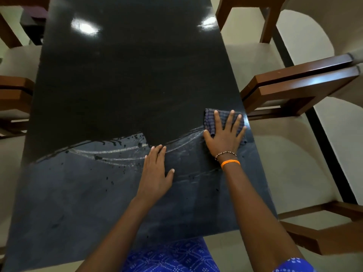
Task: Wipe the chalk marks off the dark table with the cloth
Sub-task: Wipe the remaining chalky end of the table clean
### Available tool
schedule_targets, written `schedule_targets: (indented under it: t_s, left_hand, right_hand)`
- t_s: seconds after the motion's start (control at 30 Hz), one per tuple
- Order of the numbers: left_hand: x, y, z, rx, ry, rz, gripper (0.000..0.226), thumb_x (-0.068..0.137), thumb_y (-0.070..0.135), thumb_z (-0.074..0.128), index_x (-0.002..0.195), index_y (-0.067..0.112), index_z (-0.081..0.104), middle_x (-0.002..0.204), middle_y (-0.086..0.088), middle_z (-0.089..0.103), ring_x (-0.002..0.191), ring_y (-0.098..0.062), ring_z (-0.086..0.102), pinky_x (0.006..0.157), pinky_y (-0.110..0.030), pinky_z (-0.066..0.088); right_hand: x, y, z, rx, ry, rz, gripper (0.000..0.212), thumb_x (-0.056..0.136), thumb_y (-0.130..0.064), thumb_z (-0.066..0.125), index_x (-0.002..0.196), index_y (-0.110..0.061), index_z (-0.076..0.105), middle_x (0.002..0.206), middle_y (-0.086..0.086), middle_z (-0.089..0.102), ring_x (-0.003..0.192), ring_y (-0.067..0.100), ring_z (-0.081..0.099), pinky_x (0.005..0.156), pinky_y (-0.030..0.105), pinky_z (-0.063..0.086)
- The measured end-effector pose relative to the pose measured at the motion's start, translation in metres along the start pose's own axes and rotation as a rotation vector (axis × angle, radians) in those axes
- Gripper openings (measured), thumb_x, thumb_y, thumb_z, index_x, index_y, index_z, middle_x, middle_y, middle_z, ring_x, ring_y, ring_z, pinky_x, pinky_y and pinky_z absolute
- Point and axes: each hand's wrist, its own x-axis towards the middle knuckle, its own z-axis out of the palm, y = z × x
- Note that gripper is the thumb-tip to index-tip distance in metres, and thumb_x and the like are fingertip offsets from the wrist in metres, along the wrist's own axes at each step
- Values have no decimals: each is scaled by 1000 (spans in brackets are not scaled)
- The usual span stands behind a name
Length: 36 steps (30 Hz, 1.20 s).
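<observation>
Head view: right hand (pixel 224 137) lies flat on the cloth (pixel 211 119) near the counter (pixel 117 75) right edge, fingers (pixel 217 119) spread wide w/ palm pushing down, prob. to rub hard. Left hand (pixel 155 169) rests flat on the bare counter, fingers close together, thumb out, holding nothing, likely to lean on. Chalk marks (pixel 110 154) run btw the wet far part & the dull near part.

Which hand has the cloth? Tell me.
The right hand, with the orange band at its wrist. It presses flat on the cloth near the table's right edge; the left hand rests bare.
</observation>
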Motion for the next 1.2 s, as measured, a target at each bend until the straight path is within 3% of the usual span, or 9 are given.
schedule_targets:
  t_s: [0.17, 0.37, 0.67, 0.8, 1.0, 1.2]
  left_hand:
    - [-23, -40, -25, -39, 80, -64, 69, 88, 23, 55, 145, 11, 18, 154, -4, 16, 144, -19, 6, 119, -38, 6]
    - [-63, -100, -67, -65, 226, -198, 69, 89, 23, 55, 145, 10, 18, 154, -5, 17, 144, -20, 7, 116, -35, 0]
    - [-125, -196, -118, -29, 309, -462, 74, 89, 27, 56, 146, 10, 12, 156, -6, 11, 145, -22, 1, 116, -38, 1]
    - [-154, -234, -133, -40, 285, -515, 74, 87, 25, 58, 145, 5, 15, 155, -10, 14, 144, -27, 5, 118, -42, 10]
    - [-166, -250, -142, -64, 278, -477, 75, 86, 21, 59, 145, 7, 15, 155, -10, 15, 144, -26, 8, 118, -41, 12]
    - [-152, -229, -131, -10, 203, -314, 78, 86, 26, 59, 146, 11, 12, 156, -5, 10, 144, -20, -1, 117, -38, 1]
  right_hand:
    - [13, -68, 8, 22, -3, -54, 76, 87, -49, 46, 151, -25, 11, 158, 19, -1, 146, 34, -6, 116, 54, -5]
    - [14, -164, 20, 15, -75, -193, 75, 90, -51, 42, 151, -27, 6, 159, 16, -5, 146, 33, -9, 116, 55, -7]
    - [-98, -352, 67, 19, -204, -569, 75, 89, -50, 43, 150, -29, 6, 159, 15, -7, 146, 34, -11, 114, 56, -10]
    - [-155, -415, 83, 2, -241, -736, 73, 88, -50, 45, 150, -31, 10, 159, 16, -4, 146, 34, -10, 114, 56, -10]
    - [-208, -421, 96, -22, -239, -916, 64, 89, -49, 44, 147, -34, 22, 160, 12, 0, 147, 31, -5, 114, 53, -10]
    - [-176, -379, 84, 3, -211, -941, 66, 87, -48, 48, 147, -36, 21, 160, 4, 8, 148, 26, 2, 118, 52, 3]
